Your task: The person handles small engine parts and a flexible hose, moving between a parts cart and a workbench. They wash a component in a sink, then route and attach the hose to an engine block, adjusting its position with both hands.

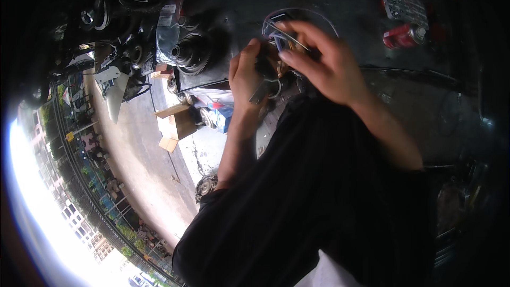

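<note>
I can see a clear lane over the counter (pixel 362 32) between the right hand (pixel 321 58) and the red can (pixel 404 36); a toothed gear (pixel 193 59) obstructs the left hand's (pixel 245 77) outer side.

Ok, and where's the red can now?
The red can is at the head view's upper right, on the dark tabletop, right of the right hand.

Single head cam, L one of a worn pair, v. wide fisheye. Looks down from above wearer's torso: dark clothing (pixel 313 180) fills lower ctr, close to lens. L hand (pixel 245 72) & R hand (pixel 332 61) sit upper ctr, fairly near; dark worktop (pixel 234 2) beyond, top of frame. Distant bldgs (pixel 74 215) bend along lower L edge; corners go dark.
</note>
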`<state>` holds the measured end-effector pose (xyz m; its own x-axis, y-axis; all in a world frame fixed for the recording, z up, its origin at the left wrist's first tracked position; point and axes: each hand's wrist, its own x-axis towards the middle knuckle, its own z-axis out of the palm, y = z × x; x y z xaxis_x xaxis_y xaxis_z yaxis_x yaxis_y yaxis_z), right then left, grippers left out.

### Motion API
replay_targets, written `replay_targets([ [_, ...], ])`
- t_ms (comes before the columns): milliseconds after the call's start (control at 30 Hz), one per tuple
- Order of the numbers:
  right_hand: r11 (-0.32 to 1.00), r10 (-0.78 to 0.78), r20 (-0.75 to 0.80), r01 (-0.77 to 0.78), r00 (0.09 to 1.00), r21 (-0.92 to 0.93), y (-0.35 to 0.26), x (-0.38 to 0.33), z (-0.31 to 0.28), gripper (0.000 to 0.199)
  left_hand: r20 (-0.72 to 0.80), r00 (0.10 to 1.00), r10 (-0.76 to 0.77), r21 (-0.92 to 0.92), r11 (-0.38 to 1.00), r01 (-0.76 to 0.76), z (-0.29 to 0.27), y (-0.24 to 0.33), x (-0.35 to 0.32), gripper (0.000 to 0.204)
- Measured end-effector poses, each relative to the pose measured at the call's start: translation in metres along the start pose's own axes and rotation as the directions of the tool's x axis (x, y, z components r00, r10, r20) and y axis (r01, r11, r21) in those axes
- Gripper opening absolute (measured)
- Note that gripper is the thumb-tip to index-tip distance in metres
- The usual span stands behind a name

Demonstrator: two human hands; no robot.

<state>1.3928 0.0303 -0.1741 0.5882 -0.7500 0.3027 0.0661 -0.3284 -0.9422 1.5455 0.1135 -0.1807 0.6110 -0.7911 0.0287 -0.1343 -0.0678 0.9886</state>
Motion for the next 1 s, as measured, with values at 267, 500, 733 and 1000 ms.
replay_targets([
  [267, 0.982, 0.148, 0.462, -0.184, 0.874, 0.033, 0.05, 0.041, -0.003, 0.015, 0.216, 0.878, -0.427, 0.103, 0.904, 0.415, -0.011, 0.019, 0.023, 0.056],
  [500, 0.932, 0.36, 0.576, -0.306, 0.734, -0.192, 0.073, 0.064, -0.016, 0.027, 0.294, 0.751, -0.591, 0.359, 0.797, 0.486, -0.008, 0.005, 0.04, 0.052],
  [733, 0.9, 0.427, 0.617, -0.379, 0.661, -0.217, 0.11, 0.067, -0.022, 0.026, 0.361, 0.747, -0.558, 0.372, 0.821, 0.434, -0.006, -0.03, 0.046, 0.052],
  [1000, 0.963, 0.27, 0.611, -0.211, 0.744, -0.168, 0.108, 0.058, -0.011, 0.016, 0.285, 0.854, -0.436, 0.55, 0.804, 0.227, -0.005, -0.046, 0.041, 0.068],
])
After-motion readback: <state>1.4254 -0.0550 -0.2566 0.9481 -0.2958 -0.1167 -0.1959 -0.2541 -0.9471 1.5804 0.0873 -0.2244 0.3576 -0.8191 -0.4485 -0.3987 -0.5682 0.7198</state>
